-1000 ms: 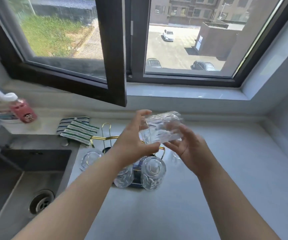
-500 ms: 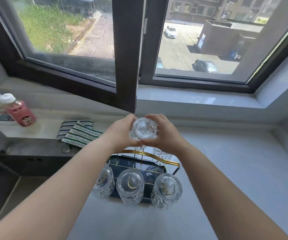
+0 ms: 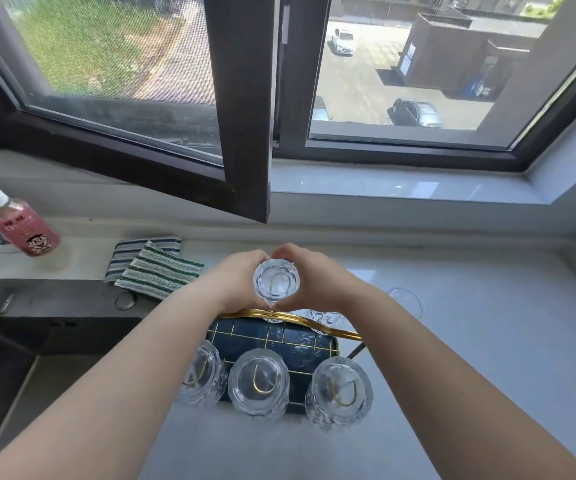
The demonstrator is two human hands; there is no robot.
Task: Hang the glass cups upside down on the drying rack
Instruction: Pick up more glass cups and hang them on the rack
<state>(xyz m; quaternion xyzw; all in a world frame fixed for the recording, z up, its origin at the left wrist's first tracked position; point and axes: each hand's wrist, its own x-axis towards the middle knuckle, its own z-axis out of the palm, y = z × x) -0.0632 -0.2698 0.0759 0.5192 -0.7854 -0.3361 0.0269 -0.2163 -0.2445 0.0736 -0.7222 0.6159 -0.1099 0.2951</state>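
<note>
A gold-wire drying rack with a dark blue tray (image 3: 245, 336) stands on the white counter. Three glass cups hang upside down on its near row: left (image 3: 202, 377), middle (image 3: 258, 380), right (image 3: 340, 393). Both hands hold one more glass cup (image 3: 276, 282), bottom up, over the rack's far row; a gold loop shows through its base. My left hand (image 3: 234, 282) wraps its left side and my right hand (image 3: 314, 282) its right side. Another glass (image 3: 324, 318) is partly hidden behind my right wrist, and a clear glass (image 3: 405, 301) shows at the right.
A dark sink (image 3: 20, 341) lies at the left, with striped cloths (image 3: 156, 268) behind it and a pink bottle (image 3: 20, 226) on the ledge. An open dark window frame (image 3: 245, 133) juts over the counter. White counter (image 3: 487, 341) extends to the right.
The cup went from tilted between my hands to bottom up, and it has come down over the rack's far row. The view has shifted closer above the rack.
</note>
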